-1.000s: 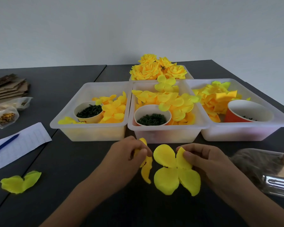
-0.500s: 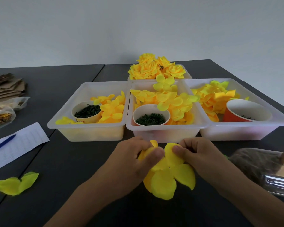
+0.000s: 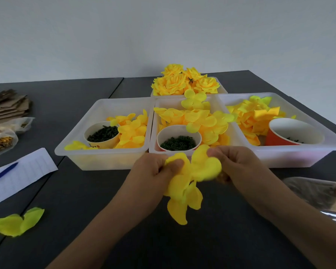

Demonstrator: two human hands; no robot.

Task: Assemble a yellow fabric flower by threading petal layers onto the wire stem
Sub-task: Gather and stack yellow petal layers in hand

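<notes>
With the left hand and right hand both pinching the petal layers, the unseen stem could miss the centre holes, letting petals drop toward 6 o'clock.

Yellow fabric petal layers bunch together above the dark table, lower petals drooping.

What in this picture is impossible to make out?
Head view only:
- Wire stem: not visible; the petals and both hands, left and right, cover where it would be.
- Paper sheet: writing too small to read.
- Bag at right: cut off by the edge, contents blurred.
- Red cup: contents mostly hidden by its wall.
</notes>
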